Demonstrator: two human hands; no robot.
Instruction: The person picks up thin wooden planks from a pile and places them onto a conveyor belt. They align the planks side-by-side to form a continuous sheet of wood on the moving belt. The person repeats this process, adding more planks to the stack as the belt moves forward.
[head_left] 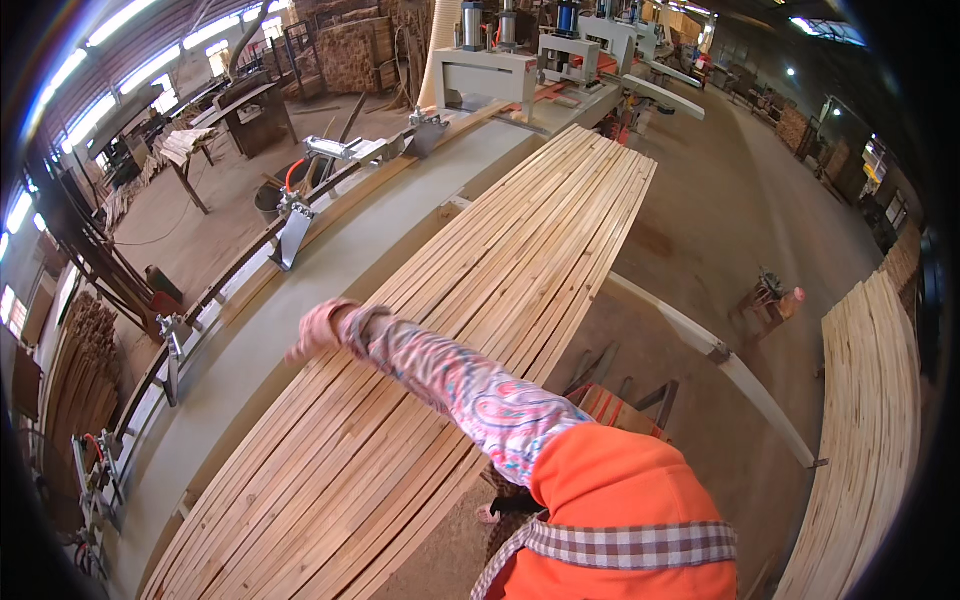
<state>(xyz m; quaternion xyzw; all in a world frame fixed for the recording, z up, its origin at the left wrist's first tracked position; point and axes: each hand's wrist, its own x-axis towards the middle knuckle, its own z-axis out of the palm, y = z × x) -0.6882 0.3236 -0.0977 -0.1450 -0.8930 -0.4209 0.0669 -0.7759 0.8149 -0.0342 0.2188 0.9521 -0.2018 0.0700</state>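
Observation:
My left hand (322, 332) reaches across a wide layer of long, narrow wooden strips (470, 300). It is at their far left edge, beside the smooth grey machine bed (225, 390). Motion blurs the hand, but its fingers look stretched out over the edge, with nothing visible in them. Whether it presses on the strips I cannot tell. The strips lie side by side, running from the bottom left up toward the machine. My patterned sleeve (480, 385) crosses above them. My right hand is out of view.
Metal clamps (293, 235) line the far side of the bed. A grey machine frame (490, 80) with cylinders stands at its far end. A pale rail (740, 375) juts out to the right, toward another stack of strips (870, 400). Bundled wood (80, 350) is at the left.

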